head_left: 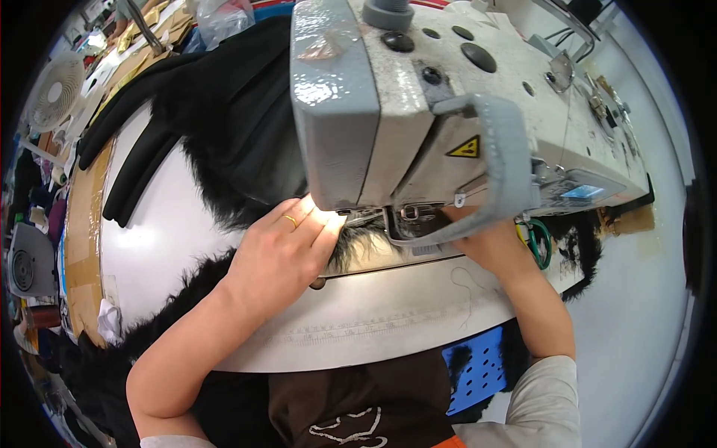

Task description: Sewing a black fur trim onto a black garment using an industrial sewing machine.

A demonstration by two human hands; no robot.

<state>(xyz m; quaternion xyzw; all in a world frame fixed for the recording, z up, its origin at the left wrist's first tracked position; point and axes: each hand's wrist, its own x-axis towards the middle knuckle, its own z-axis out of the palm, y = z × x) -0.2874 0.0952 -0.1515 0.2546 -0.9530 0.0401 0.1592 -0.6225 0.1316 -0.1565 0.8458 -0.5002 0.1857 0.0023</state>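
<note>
A white and grey sewing machine stands over the middle of the table. At its lit needle area, my left hand presses its fingers together on black fur fabric; a gold-coloured ring is on one finger, and the thumb is hidden. My right hand reaches behind the machine's grey guard, near the right side of the sewing spot. Its fingers are hidden there. Beyond my left hand, a black garment with furry edges spreads over the table, its long narrow pieces trailing left.
Green-handled scissors lie right of my right hand. A curved metal table edge with a ruler scale runs in front of me. Below sits a blue perforated panel. More black fur hangs at left; a white fan stands farther off.
</note>
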